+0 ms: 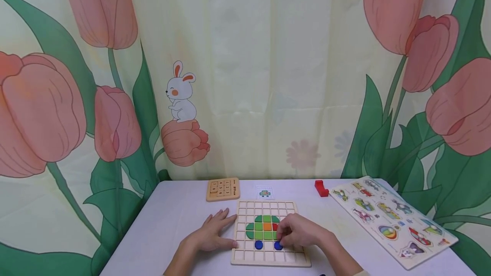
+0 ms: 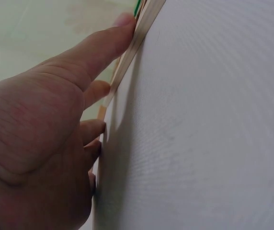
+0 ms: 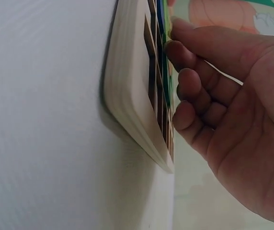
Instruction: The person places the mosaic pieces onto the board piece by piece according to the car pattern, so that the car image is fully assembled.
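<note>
A wooden grid board (image 1: 303, 260) lies flat, with green pieces (image 1: 249, 230), an orange square (image 1: 267, 226) and a partly covered red piece (image 1: 275, 226) in its cells. My left hand (image 1: 212, 232) rests beside the board with fingers spread, the thumb against its left edge; the left wrist view shows the thumb at the wooden rim (image 2: 149, 21). With bent fingers, my right hand (image 1: 301, 231) holds the edge of a blue disc (image 1: 278, 246) low on the board. Another blue disc (image 1: 258, 245) lies to its left. The right wrist view shows curled fingers (image 3: 189, 84) over the board.
Behind the board lie a wooden number puzzle (image 1: 223, 189) and a small card (image 1: 265, 193) with a printed coloured pattern. A red bracket-shaped block (image 1: 321, 188) sits at the back right. A picture puzzle board (image 1: 395, 220) lies at the right, and a tulip-print curtain (image 1: 245, 76) hangs behind the table.
</note>
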Demonstrator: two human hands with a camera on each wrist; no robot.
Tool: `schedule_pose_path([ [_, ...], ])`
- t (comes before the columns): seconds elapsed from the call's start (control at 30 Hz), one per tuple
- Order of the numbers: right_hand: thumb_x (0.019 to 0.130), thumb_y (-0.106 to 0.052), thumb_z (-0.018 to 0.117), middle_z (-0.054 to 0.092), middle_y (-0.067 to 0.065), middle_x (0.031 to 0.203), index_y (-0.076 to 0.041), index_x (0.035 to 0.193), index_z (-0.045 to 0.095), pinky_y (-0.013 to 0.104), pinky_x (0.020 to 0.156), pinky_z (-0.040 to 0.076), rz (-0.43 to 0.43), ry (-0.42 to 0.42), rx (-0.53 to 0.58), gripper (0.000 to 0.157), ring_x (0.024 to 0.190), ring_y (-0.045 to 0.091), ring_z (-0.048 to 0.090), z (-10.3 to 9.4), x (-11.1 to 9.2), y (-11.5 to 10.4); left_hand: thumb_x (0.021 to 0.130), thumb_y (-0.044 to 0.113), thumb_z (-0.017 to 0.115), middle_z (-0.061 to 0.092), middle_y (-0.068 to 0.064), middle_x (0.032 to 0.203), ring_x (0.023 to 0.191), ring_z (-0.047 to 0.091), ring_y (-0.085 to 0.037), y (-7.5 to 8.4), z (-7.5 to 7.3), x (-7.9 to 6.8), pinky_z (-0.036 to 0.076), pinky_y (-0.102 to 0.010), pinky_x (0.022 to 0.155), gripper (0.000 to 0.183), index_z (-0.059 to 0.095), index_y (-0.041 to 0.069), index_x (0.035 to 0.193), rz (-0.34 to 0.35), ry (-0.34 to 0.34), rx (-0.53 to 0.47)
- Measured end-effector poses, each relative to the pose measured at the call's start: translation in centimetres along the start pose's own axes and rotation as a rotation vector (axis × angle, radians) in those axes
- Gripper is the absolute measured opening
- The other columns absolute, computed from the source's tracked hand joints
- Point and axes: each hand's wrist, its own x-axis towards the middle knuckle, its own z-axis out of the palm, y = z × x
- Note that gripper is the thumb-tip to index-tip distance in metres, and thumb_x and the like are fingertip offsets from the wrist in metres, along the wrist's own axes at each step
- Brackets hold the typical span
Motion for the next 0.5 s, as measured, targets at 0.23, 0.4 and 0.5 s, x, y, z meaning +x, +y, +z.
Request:
schedule_pose_path([
  [0.23, 0.096, -0.025, 0.077, 0.070, -0.007, 0.088, -0.019, 0.099, 0.078, 0.022, 0.074, 0.051, -0.045, 0.175, 0.005, 0.007, 0.086, 0.015, 0.060, -0.72, -0.01, 0.33, 0.083, 0.065, 0.077, 0.027, -0.018, 0.171, 0.160, 0.018, -0.041, -0.08, 0.04, 0.19, 0.008, -0.068, 0.128, 0.090, 0.047, 0.024, 0.158, 0.012, -0.001, 0.002],
  [0.4, 0.096, -0.025, 0.075, 0.070, -0.004, 0.092, -0.015, 0.104, 0.079, 0.020, 0.073, 0.052, -0.019, 0.314, 0.027, 0.013, 0.088, 0.017, 0.059, -1.00, -0.01, 0.56, 0.084, 0.065, 0.077, 0.029, -0.017, 0.170, 0.160, 0.020, -0.041, -0.01, 0.09, 0.19, 0.009, -0.068, 0.128, 0.089, 0.048, 0.024, 0.157, -0.003, 0.001, -0.009],
  [0.5, 0.096, -0.021, 0.076, 0.073, 0.000, 0.093, -0.016, 0.103, 0.079, 0.020, 0.071, 0.053, 0.044, 0.459, 0.066, 0.010, 0.086, 0.017, 0.059, -1.07, 0.13, 0.70, 0.086, 0.061, 0.076, 0.035, -0.017, 0.168, 0.157, 0.027, -0.042, -0.05, 0.11, 0.16, 0.018, -0.070, 0.125, 0.083, 0.050, 0.022, 0.155, -0.012, 0.072, -0.034],
])
